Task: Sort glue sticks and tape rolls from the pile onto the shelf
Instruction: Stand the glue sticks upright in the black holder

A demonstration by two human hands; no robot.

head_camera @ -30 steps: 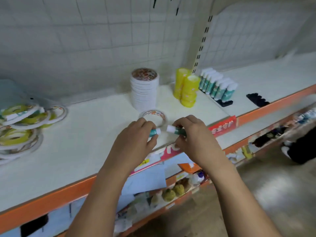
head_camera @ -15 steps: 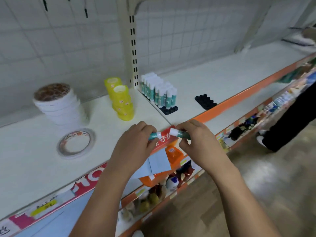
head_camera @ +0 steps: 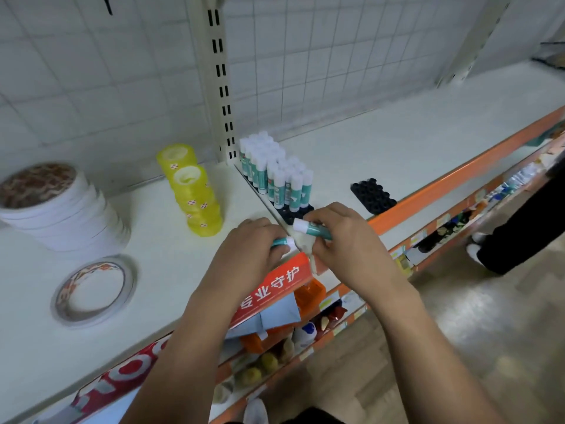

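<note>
At the front edge of the shelf, we hold both hands close together, each closed around one glue stick. Our left hand grips a teal glue stick with the fingers curled over its body; only the white-capped end shows, pointing right. Our right hand pinches a second glue stick between thumb and fingers, its white cap pointing left and slightly up. The two caps lie just beside each other; we cannot tell whether they touch.

Directly behind the hands, a black holder tray carries a row of upright glue sticks with white caps and teal labels, running back toward the slotted upright post. A second black holder tray sits to the right, near the orange shelf lip.

To the left of the post, a stack of yellow tape rolls stands on the shelf. Further left stands a stack of white tape rolls, and one single tape roll lies flat in front of it. A red label strip with printed characters runs along the lip below our hands. Lower shelves hold mixed goods, too blurred to identify.
</note>
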